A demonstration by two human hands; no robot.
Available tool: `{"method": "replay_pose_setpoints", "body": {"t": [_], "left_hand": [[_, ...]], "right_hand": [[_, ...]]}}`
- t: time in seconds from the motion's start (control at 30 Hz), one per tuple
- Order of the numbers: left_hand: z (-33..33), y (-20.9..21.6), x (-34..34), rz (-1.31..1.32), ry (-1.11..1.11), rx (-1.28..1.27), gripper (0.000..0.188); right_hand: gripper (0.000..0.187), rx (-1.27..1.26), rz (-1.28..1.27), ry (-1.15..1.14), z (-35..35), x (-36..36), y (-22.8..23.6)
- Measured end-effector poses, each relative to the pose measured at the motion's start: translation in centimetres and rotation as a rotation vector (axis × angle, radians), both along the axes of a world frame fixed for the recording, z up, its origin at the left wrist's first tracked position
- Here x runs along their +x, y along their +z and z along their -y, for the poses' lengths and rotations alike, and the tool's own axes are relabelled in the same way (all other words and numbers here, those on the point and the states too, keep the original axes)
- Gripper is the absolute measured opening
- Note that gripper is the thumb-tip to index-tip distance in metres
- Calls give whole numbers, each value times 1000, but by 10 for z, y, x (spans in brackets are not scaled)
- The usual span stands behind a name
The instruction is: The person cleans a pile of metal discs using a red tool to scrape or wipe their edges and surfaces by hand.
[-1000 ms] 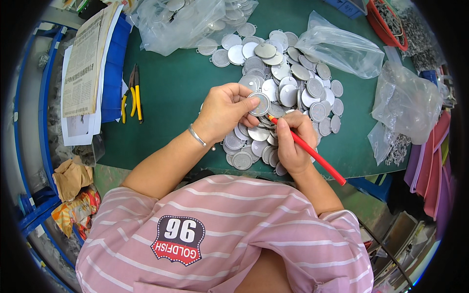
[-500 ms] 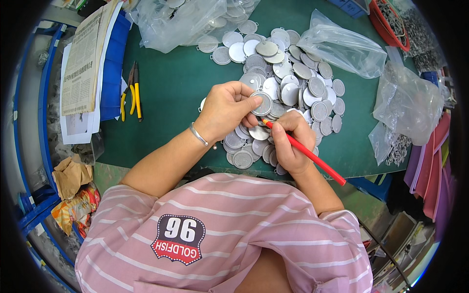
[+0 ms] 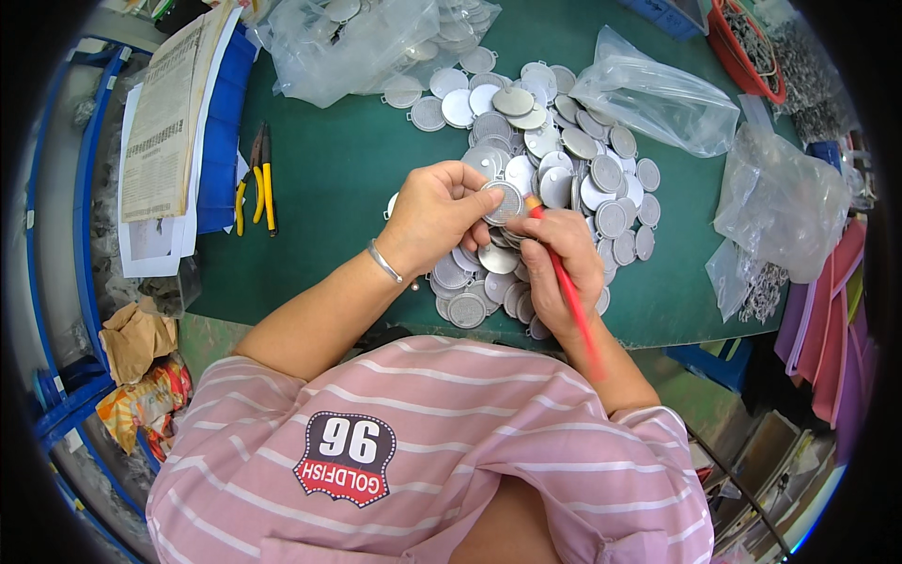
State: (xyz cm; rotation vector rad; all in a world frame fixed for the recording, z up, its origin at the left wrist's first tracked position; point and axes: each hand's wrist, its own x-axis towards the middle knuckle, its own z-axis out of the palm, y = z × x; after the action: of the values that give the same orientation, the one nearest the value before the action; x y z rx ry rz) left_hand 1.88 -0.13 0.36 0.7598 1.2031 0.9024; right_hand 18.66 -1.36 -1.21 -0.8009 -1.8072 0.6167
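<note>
Pinched between the thumb and fingers of my left hand (image 3: 437, 214) is a small round grey metal disc (image 3: 505, 201) with a textured face and a raised rim. My right hand (image 3: 564, 258) grips a slim red pen-shaped tool (image 3: 569, 293); its yellowish tip points up beside the disc, apart from it, and its rear end is blurred. Beneath and around both hands spreads a pile of similar discs (image 3: 554, 186), some plain and shiny, others textured, several with small loops at the edge.
Yellow-handled pliers (image 3: 266, 193) lie left, beside a blue bin (image 3: 219, 141) topped with papers. Clear plastic bags (image 3: 658, 99) rest at the back and right of the green table (image 3: 319, 179). A red basket (image 3: 752, 52) of metal pieces stands far right.
The red tool has swung steeper, its rear end coming down toward my forearm and its tip lifting away from the disc's lower edge. My left hand keeps its hold on the disc.
</note>
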Motion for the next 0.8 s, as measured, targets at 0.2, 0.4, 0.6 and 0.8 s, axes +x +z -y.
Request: {"method": "replay_pose_setpoints", "body": {"t": [0.2, 0.4, 0.6, 0.8], "left_hand": [[3, 12, -1, 257, -26, -68, 19], [4, 16, -9, 70, -190, 132, 19], [10, 29, -7, 88, -95, 107, 16], [-37, 60, -64, -666, 416, 777, 15]], "right_hand": [[20, -155, -31, -138, 1, -3, 5], [11, -901, -680, -20, -5, 3, 27], [10, -931, -781, 0, -5, 2, 32], [8, -855, -739, -19, -5, 7, 26]]}}
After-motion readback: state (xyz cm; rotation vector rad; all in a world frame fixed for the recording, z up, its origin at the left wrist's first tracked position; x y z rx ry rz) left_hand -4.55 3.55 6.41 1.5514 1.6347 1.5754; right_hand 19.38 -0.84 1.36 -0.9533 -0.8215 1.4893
